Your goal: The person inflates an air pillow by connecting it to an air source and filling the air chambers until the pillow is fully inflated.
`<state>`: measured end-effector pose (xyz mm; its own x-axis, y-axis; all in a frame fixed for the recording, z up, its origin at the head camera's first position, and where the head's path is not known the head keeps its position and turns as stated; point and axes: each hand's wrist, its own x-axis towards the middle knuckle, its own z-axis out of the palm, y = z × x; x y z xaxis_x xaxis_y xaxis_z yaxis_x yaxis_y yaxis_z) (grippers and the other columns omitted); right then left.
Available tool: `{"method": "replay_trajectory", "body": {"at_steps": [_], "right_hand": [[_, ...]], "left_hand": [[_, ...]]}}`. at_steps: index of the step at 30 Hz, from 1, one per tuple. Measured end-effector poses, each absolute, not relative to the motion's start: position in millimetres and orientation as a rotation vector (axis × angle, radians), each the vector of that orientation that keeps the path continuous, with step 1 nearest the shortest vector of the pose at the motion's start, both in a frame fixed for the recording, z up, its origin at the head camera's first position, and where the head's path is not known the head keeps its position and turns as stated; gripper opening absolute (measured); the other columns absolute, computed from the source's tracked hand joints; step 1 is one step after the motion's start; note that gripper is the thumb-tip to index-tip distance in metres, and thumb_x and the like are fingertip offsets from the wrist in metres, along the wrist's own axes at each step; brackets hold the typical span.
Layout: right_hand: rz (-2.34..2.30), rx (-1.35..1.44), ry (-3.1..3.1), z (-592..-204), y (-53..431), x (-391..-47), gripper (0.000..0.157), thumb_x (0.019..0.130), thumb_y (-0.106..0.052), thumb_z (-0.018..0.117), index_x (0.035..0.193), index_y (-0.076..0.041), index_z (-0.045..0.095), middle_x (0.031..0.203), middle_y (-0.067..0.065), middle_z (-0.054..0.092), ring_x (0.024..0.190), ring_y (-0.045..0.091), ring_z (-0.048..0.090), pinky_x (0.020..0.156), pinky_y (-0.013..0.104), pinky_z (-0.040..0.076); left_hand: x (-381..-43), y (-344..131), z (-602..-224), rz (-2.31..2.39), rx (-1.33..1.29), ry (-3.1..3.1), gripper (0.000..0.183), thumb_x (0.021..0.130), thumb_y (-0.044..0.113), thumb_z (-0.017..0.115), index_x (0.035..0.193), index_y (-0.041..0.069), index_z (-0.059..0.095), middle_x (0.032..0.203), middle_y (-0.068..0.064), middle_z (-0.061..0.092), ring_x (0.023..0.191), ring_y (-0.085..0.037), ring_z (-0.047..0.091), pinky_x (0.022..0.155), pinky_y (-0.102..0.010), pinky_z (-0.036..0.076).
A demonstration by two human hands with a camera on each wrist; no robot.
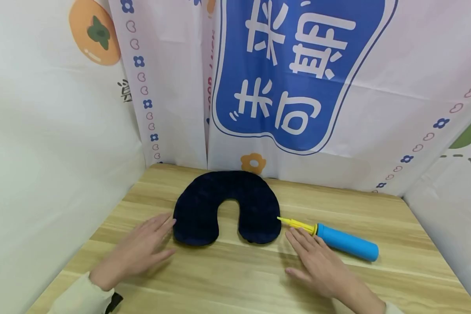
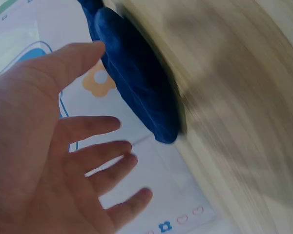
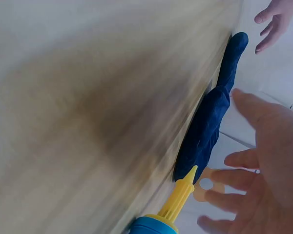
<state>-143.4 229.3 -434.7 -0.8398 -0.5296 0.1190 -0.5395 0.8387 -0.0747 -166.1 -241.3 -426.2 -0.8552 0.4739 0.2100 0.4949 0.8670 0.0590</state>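
Note:
A dark navy U-shaped neck pillow lies flat on the wooden table, its opening toward the person. By its left end is the left hand, fingers spread and fingertips right at the pillow's edge in the head view. In the left wrist view that hand has extended fingers and an empty palm. The right hand is held with fingers extended, just in front of a hand pump with blue barrel and yellow nozzle. The nozzle tip points at the pillow's right end. Neither hand grips anything.
The wood-grain table is bordered by printed white cloth at the back and on both sides. A blue panel with large white characters is printed on the back cloth. A black strap shows at the left cuff.

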Motion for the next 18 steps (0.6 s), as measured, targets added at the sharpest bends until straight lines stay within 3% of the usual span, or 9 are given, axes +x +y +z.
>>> {"method": "replay_trajectory", "body": {"at_steps": [4, 7, 12, 18], "right_hand": [[0.169, 0.969, -2.790, -430, 225, -159, 0.070, 0.095, -0.038, 0.079, 0.150, -0.001, 0.056, 0.142, 0.018, 0.066, 0.128, 0.035, 0.067, 0.102, 0.052, 0.057], [0.186, 1.019, -2.732, -427, 218, -172, 0.055, 0.092, -0.029, 0.084, 0.135, -0.002, 0.066, 0.124, 0.014, 0.074, 0.110, 0.029, 0.073, 0.089, 0.043, 0.063], [0.163, 1.112, -2.709, -426, 201, -197, 0.038, 0.088, -0.023, 0.087, 0.119, -0.004, 0.073, 0.111, 0.007, 0.073, 0.099, 0.022, 0.071, 0.085, 0.036, 0.062], [0.033, 1.244, -2.605, -438, 188, -216, 0.036, 0.083, -0.024, 0.090, 0.111, -0.007, 0.074, 0.099, 0.003, 0.067, 0.087, 0.016, 0.062, 0.079, 0.030, 0.058]], "left_hand": [[-172, -229, -422, -0.167, -0.831, -2.806, 0.062, 0.090, 0.036, 0.083, 0.138, 0.001, 0.065, 0.139, -0.016, 0.067, 0.125, -0.034, 0.066, 0.100, -0.053, 0.057], [-178, -216, -420, -0.150, -0.873, -2.801, 0.055, 0.089, 0.033, 0.085, 0.131, 0.002, 0.069, 0.128, -0.013, 0.071, 0.116, -0.030, 0.069, 0.095, -0.049, 0.059], [-193, -194, -420, -0.142, -0.960, -2.838, 0.046, 0.086, 0.031, 0.087, 0.122, 0.006, 0.072, 0.122, -0.012, 0.072, 0.110, -0.031, 0.070, 0.092, -0.049, 0.059], [-207, -177, -430, -0.106, -1.039, -2.798, 0.038, 0.079, 0.031, 0.092, 0.108, 0.015, 0.073, 0.101, 0.003, 0.066, 0.088, -0.015, 0.062, 0.076, -0.036, 0.056]]}}
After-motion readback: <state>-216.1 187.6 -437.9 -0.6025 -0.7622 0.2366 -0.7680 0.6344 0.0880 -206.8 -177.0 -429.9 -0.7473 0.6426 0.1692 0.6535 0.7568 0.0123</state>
